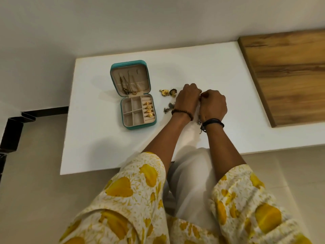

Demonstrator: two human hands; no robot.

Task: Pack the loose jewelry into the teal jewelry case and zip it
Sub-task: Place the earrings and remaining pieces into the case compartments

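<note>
Yellow-flowered sleeves (133, 199) lead to both hands, left hand (187, 97) and right hand (213, 105), curled together, pinching something small I can't make out. Left of them on the bench (219, 71), gold earrings (168, 92), then the open teal case (133, 93) holding four rings (149, 109) and chains (127, 83).

Bright, even light | soft shadows below forearms | wide-angle edge bending

White rectangular worktop (109, 152) set against a plain off-white wall (123, 23). A wood-grain panel (288, 74) lies on its right end. Beige floor (31, 182) below, with a dark metal frame (12, 134) at the left edge. Soft, even lighting casts faint shadows on the worktop
</note>
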